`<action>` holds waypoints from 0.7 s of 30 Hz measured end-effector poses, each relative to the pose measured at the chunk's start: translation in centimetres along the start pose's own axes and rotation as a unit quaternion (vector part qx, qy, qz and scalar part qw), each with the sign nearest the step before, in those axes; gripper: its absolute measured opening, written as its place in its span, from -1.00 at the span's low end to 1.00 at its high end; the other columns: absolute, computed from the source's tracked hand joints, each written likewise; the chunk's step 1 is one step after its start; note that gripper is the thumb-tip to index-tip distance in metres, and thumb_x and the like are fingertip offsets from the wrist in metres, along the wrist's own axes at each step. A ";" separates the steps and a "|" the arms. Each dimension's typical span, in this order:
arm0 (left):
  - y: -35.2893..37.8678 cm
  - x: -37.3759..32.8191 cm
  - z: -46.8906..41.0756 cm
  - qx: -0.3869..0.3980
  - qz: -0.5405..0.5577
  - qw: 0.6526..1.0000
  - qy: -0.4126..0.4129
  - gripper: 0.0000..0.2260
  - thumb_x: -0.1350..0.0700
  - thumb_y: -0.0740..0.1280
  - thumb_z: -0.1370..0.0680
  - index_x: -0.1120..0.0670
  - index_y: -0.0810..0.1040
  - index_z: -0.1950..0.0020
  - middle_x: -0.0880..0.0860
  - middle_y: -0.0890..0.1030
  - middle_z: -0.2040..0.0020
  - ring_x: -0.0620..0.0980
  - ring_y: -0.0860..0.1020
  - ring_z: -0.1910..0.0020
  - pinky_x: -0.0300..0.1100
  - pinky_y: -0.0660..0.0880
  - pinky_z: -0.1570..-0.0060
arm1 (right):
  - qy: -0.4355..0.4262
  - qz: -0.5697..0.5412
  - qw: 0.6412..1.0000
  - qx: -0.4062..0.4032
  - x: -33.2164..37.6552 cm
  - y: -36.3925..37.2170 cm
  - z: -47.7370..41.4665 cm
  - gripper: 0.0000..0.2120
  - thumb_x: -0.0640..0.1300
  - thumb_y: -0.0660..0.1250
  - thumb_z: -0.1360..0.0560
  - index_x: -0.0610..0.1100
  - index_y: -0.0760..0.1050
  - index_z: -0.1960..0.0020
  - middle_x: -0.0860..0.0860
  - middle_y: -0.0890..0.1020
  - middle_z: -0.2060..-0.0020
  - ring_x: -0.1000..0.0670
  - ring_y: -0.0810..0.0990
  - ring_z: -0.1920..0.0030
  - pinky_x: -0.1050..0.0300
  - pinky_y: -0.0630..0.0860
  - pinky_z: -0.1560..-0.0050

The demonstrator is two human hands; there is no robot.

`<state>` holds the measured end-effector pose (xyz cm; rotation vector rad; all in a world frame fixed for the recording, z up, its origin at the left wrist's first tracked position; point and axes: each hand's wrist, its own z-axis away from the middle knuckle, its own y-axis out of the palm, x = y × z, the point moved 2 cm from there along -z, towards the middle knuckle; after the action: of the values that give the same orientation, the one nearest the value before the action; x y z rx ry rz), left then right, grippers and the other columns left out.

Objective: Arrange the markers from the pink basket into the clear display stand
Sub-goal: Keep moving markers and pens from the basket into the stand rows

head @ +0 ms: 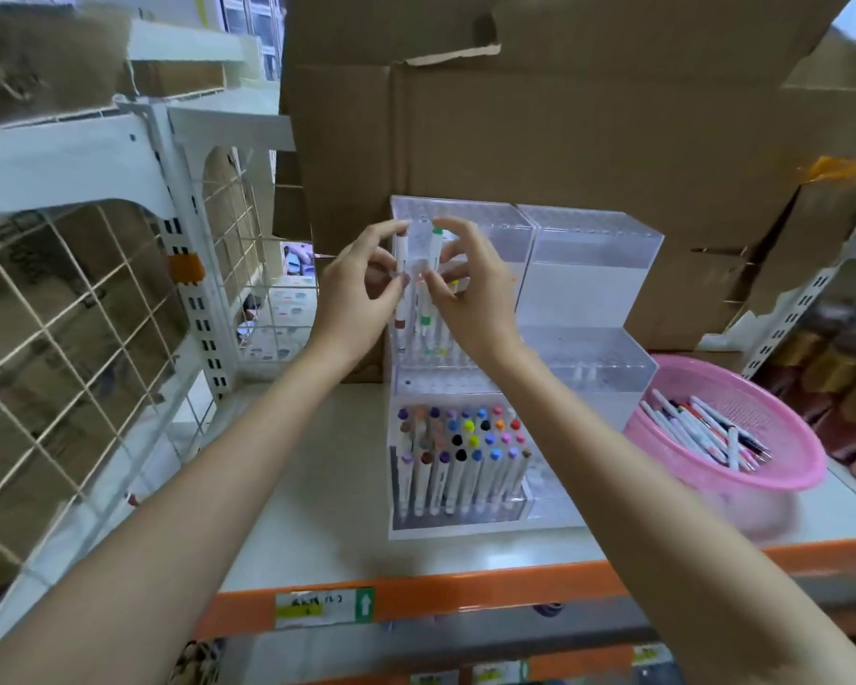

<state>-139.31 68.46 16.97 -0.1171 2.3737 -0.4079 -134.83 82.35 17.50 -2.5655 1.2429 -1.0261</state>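
Observation:
A clear stepped display stand (470, 229) stands on the shelf; its low front tier is packed with several white markers with coloured caps (460, 437). At the upper tier my left hand (362, 289) pinches a white marker with a brown band (401, 289). Beside it my right hand (470, 289) pinches a white marker with a green cap (433, 269). Both markers stand upright at the tier's left end. A second clear stand (594, 269) sits to the right, almost bare. The pink basket (782, 467) at the right holds several loose markers (702, 427).
Large cardboard boxes (564, 116) rise right behind the stands. A white wire-grid rack (95, 289) closes off the left side. The shelf has an orange front edge (465, 590) with a label. More stock fills the shelving at the far right.

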 end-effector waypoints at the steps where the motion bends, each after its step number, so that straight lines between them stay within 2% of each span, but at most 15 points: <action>1: 0.0 0.1 0.1 0.003 0.002 1.000 0.002 -0.56 0.25 0.39 -0.50 -0.06 0.44 -0.32 0.06 0.57 0.11 -0.06 0.59 0.17 -0.15 0.60 0.11 | 0.004 0.003 1.000 0.000 0.0 0.1 0.1 -0.60 -0.27 0.40 -0.48 -0.12 0.43 -0.28 -0.04 0.51 0.09 0.07 0.60 0.25 0.41 0.49 0.29; 4: 0.2 0.4 0.2 0.008 0.001 1.000 0.010 -0.56 0.27 0.38 -0.49 -0.06 0.45 -0.31 0.06 0.57 0.10 -0.07 0.59 0.15 -0.24 0.58 0.11 | 0.014 0.008 1.000 -0.002 0.1 0.3 0.2 -0.60 -0.26 0.40 -0.49 -0.10 0.43 -0.28 -0.02 0.51 0.09 0.05 0.60 0.24 0.40 0.50 0.28; 8: 0.3 0.6 0.6 0.012 -0.009 1.000 0.008 -0.57 0.28 0.40 -0.48 -0.03 0.46 -0.30 0.05 0.56 0.10 -0.13 0.58 0.14 -0.47 0.48 0.14 | 0.022 0.022 1.000 -0.004 0.2 0.4 0.5 -0.60 -0.28 0.41 -0.48 -0.11 0.43 -0.28 0.00 0.48 0.12 0.11 0.57 0.28 0.45 0.46 0.27; 16: 0.4 0.2 0.7 0.033 -0.030 0.998 0.037 -0.57 0.30 0.37 -0.48 -0.04 0.47 -0.28 0.04 0.55 0.11 -0.10 0.57 0.16 -0.32 0.54 0.09 | 0.025 0.013 1.000 -0.001 0.1 0.6 1.1 -0.60 -0.32 0.39 -0.48 -0.12 0.43 -0.28 -0.01 0.49 0.11 0.04 0.59 0.22 0.42 0.49 0.20; 21: 0.2 0.8 0.9 0.027 -0.029 0.999 0.015 -0.58 0.32 0.40 -0.46 -0.01 0.50 -0.25 0.07 0.56 0.14 -0.11 0.56 0.21 -0.48 0.45 0.19 | 0.024 0.018 1.000 -0.006 0.0 0.6 1.0 -0.59 -0.31 0.40 -0.48 -0.11 0.44 -0.29 -0.01 0.48 0.10 0.07 0.56 0.24 0.45 0.46 0.19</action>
<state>-139.31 68.25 15.74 -0.1557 2.3916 -0.5044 -134.56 81.77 16.56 -2.5327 1.3044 -1.0822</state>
